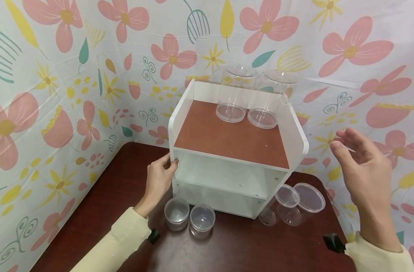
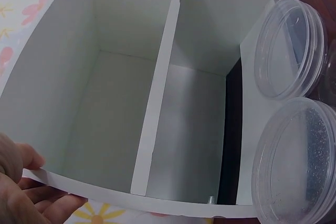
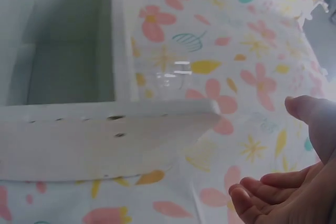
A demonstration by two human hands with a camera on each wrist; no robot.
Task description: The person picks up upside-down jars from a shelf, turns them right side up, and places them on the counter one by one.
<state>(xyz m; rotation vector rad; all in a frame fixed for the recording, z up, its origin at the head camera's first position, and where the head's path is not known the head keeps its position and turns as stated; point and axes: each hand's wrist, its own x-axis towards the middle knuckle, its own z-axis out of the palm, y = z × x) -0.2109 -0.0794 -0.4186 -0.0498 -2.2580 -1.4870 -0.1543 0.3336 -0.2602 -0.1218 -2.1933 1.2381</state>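
A small white shelf unit (image 1: 224,172) with a brown top board (image 1: 203,132) stands on the table. My left hand (image 1: 159,177) grips the front edge of its left side panel. In the left wrist view, the thumb of the left hand (image 2: 29,195) lies inside that panel and the other fingers lie outside. My right hand (image 1: 368,173) is raised in the air to the right of the shelf unit, its fingers loosely bent and holding nothing. Two tall clear plastic jars (image 1: 231,112) (image 1: 262,119) stand on the brown top. The compartments below are bare inside.
Two clear round tubs (image 1: 176,215) (image 1: 202,223) sit on the dark red table (image 1: 237,249) before the shelf's left front corner. Several more clear containers (image 1: 309,198) stand by its right side. Flower-patterned cloth (image 1: 118,75) hangs close behind and at the left.
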